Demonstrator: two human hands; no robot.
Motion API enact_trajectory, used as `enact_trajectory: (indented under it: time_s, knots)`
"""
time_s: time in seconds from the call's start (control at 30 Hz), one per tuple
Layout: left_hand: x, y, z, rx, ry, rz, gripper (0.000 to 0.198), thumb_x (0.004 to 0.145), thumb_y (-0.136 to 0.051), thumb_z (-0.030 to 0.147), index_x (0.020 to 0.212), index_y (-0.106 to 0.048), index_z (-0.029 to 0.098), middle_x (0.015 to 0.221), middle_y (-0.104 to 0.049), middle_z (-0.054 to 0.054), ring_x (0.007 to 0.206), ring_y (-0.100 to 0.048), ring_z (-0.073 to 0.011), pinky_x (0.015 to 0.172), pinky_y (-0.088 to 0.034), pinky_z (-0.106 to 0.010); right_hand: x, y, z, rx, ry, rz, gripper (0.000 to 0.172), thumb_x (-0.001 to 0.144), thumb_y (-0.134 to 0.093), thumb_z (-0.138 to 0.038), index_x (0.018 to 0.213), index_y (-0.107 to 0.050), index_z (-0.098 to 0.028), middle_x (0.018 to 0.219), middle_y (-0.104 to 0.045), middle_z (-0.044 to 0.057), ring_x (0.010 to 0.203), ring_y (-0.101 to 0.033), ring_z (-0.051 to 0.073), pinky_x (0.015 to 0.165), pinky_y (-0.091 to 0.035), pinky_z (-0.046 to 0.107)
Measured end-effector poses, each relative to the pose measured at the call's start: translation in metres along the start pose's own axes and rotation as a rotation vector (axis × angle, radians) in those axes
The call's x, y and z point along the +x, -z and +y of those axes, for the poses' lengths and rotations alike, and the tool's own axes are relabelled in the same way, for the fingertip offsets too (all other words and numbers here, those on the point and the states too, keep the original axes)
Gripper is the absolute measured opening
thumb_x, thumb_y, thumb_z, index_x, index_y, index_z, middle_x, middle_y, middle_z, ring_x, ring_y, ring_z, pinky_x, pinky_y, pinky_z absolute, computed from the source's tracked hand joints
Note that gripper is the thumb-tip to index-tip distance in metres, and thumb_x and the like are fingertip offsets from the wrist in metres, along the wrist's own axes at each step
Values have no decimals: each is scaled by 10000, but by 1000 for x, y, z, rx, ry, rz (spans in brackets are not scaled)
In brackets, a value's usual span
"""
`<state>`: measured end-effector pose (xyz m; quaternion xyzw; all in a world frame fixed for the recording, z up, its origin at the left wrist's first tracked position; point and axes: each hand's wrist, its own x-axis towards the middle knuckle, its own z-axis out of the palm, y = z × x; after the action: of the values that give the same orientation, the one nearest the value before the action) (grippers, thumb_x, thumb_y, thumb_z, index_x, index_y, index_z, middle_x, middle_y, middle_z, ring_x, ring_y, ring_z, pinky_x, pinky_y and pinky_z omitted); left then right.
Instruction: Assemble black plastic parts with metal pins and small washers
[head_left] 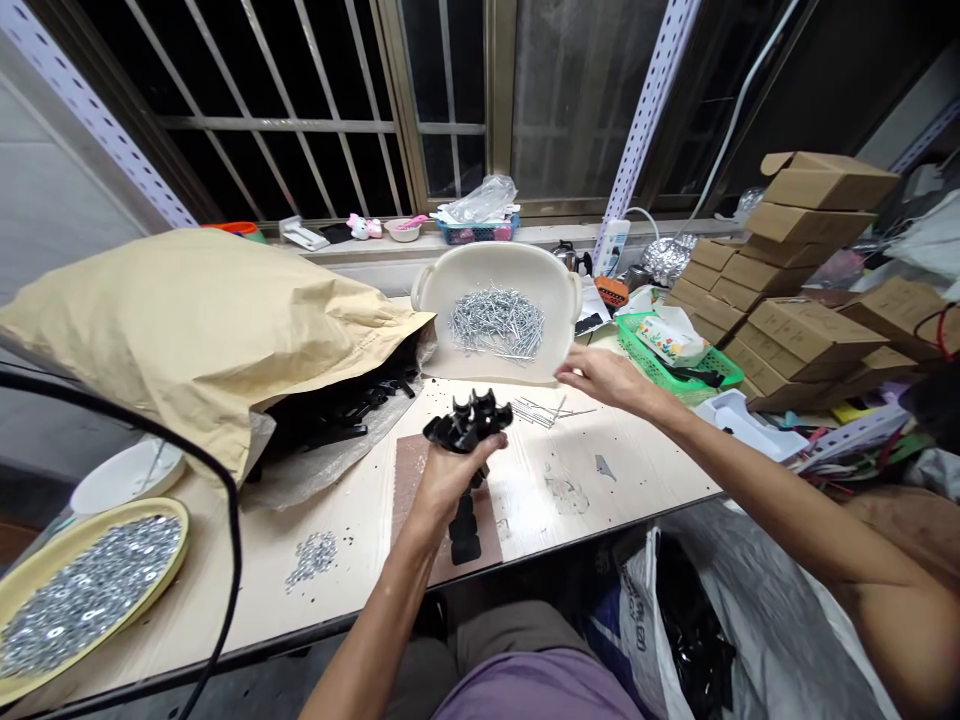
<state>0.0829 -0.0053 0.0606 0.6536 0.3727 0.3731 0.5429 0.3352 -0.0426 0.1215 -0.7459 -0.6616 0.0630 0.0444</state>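
Observation:
My left hand [454,478] is closed around several black plastic clip-like parts [472,420], held over the front of the table. My right hand [604,378] is at the near right corner of a white basin [491,262], its fingers pinched at the rim. Long silver screws or nails [496,322] lie heaped in the basin. A few long thin metal pins [540,411] rest on the table just in front of it. Below my left hand, a flat black piece [465,530] is over a brown mat [411,485].
On the left, a large paper sack [195,320] spills black parts [367,405]. Nearby are a yellow tray [176,545] of washers and a small washer pile [312,558]. To the right stand a green basket [637,350] and stacked cardboard boxes [802,275]. A black cable [234,520] crosses the left foreground.

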Motion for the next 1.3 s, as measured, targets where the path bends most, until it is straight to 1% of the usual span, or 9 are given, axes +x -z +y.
enact_trajectory:
  time_s: [0.17,0.33,0.47,0.57,0.67,0.77,0.97,1.2,1.3]
  knots:
    - [-4,6,0,-8,-13,44,336,674,-713,358,936,-691,149,948,-721,-84,942,-652,-259,806,-505,-343,-7,-80,42,-110,-170,-117,203,861,-415,-120,868,-617,-122,995,-634,143,917,-586,213,749,-388,271]
    - [-1,4,-3,-22,3,75,333,631,-747,354,895,-694,157,942,-725,-74,918,-657,-247,825,-507,-339,-14,-111,47,-100,-83,-116,198,834,-408,-63,840,-586,-149,965,-633,135,929,-582,213,813,-400,294]
    - [0,9,-7,-247,103,-29,330,676,-717,389,872,-689,125,883,-726,-109,878,-671,-244,830,-506,-354,-17,-94,42,2,-13,-19,273,839,-414,-106,1078,-540,-141,904,-634,87,827,-611,187,774,-452,298]
    - [0,9,-8,-322,168,-107,349,669,-731,364,893,-681,101,838,-722,-121,807,-683,-237,807,-509,-363,-21,-58,18,475,73,219,583,859,-440,-193,1400,-224,-184,823,-609,0,675,-617,141,694,-504,289]
    - [1,2,-7,-190,103,-130,322,675,-719,325,915,-676,115,826,-715,-95,786,-672,-226,769,-507,-344,-24,-16,-25,948,247,353,655,849,-514,-289,1410,-178,-251,746,-574,-45,637,-622,141,657,-536,313]
    - [3,-7,-7,79,14,-65,227,656,-708,282,832,-679,141,826,-705,-67,797,-648,-237,715,-490,-326,-22,7,-70,1130,349,383,607,818,-584,-305,1328,-257,-262,776,-604,-37,689,-639,141,714,-537,321]
    - [2,-6,-9,369,3,52,205,647,-689,266,808,-664,142,768,-687,-53,728,-632,-228,604,-427,-278,-11,-11,-110,1123,448,362,378,836,-584,-293,1159,-394,-243,815,-641,-22,824,-658,153,814,-502,345]
    - [6,-1,-9,405,-36,91,211,664,-683,307,801,-660,147,733,-674,-40,683,-614,-201,548,-390,-243,-9,-23,-113,996,544,372,217,852,-583,-303,1061,-559,-247,918,-667,5,907,-641,160,872,-475,355]
    - [4,1,-7,337,-33,128,198,652,-698,299,774,-667,145,735,-685,-49,700,-630,-216,578,-425,-260,-6,-15,-97,874,568,490,203,856,-580,-325,1042,-615,-253,1052,-654,23,1047,-585,179,949,-426,378]
